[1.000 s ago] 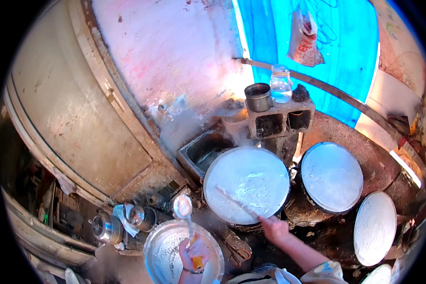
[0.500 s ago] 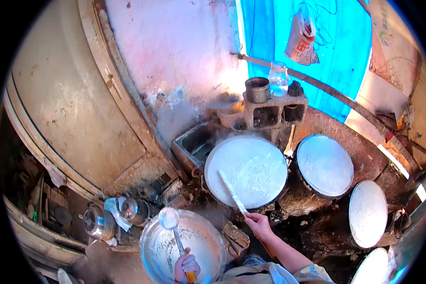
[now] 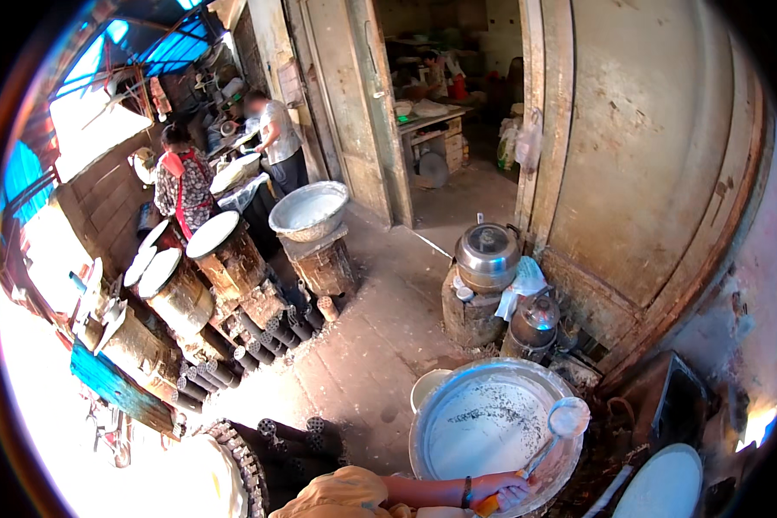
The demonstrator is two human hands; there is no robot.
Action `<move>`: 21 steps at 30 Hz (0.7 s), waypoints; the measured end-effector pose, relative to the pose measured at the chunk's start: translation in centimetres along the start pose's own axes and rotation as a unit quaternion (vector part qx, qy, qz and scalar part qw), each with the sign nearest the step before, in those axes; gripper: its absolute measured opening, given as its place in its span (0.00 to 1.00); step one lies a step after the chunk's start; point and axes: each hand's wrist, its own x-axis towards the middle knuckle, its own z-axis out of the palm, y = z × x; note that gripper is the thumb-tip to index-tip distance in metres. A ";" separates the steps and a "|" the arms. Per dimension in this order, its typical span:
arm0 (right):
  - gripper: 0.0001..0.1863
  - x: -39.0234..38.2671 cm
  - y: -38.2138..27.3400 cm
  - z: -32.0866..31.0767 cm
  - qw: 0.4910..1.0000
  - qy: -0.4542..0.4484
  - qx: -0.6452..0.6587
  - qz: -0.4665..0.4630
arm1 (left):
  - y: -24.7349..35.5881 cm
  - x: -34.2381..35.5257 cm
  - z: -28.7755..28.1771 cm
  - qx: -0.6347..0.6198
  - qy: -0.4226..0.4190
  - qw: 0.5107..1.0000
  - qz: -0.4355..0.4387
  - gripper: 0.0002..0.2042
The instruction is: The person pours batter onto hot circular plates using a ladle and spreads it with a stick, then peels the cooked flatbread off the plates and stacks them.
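My left hand (image 3: 504,490) is closed round the orange handle of a ladle (image 3: 540,457), with a bracelet at the wrist. The ladle's bowl, coated in white, hangs over the right side of a large metal basin (image 3: 420,436). White liquid with a band of dark specks fills the basin's bottom. At the lower edge, to the right, lies part of a long white flat stick (image 3: 608,493), beside a round griddle with a white surface (image 3: 662,485). My right hand is out of view.
A steel pot (image 3: 487,252) stands on a stump-like stand behind the basin, a kettle (image 3: 538,316) beside it. Left are several round white-topped stoves (image 3: 213,235), black coal cylinders (image 3: 276,332) and another basin (image 3: 309,207). Two people (image 3: 281,142) stand far left; a doorway opens behind.
The view has swung far to the left, bringing in the yard, doorway and other people. My right hand has left the picture; my left still holds the ladle over the basin.
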 end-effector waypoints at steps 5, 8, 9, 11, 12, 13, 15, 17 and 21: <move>0.08 7.4 -4.8 -0.9 0.988 0.037 0.127 -0.076 | 5.1 -0.5 -0.7 0.001 0.097 0.992 0.077 0.19; 0.08 8.3 -3.7 2.2 0.994 -0.055 0.090 -0.001 | 6.6 -1.1 -2.0 -0.233 0.141 0.962 0.007 0.14; 0.09 8.8 -3.3 2.4 0.993 -0.071 0.094 0.017 | 6.2 -1.0 -2.7 -0.352 0.148 0.923 -0.052 0.12; 0.10 10.2 -3.2 -0.6 0.993 -0.014 0.116 0.009 | 2.9 2.4 -2.6 -0.597 0.080 0.768 -0.216 0.10; 0.12 11.3 -1.7 -0.1 0.989 -0.067 0.126 0.046 | 3.1 0.2 -2.2 -0.675 0.108 0.670 -0.288 0.09; 0.12 12.4 -0.7 -1.5 0.985 -0.065 0.151 0.045 | 3.3 0.3 -1.9 -0.682 0.121 0.663 -0.285 0.10; 0.13 13.3 -0.4 -2.6 0.982 0.039 0.186 -0.013 | 3.5 -0.6 -2.7 -0.715 0.109 0.637 -0.267 0.10; 0.06 11.8 -2.5 -3.3 0.962 0.170 0.211 -0.016 | 3.4 0.0 -2.6 -0.751 0.112 0.600 -0.252 0.10; 0.06 8.0 1.0 -7.4 0.978 0.142 0.150 0.011 | 4.0 3.7 0.6 -0.765 0.118 0.575 -0.266 0.12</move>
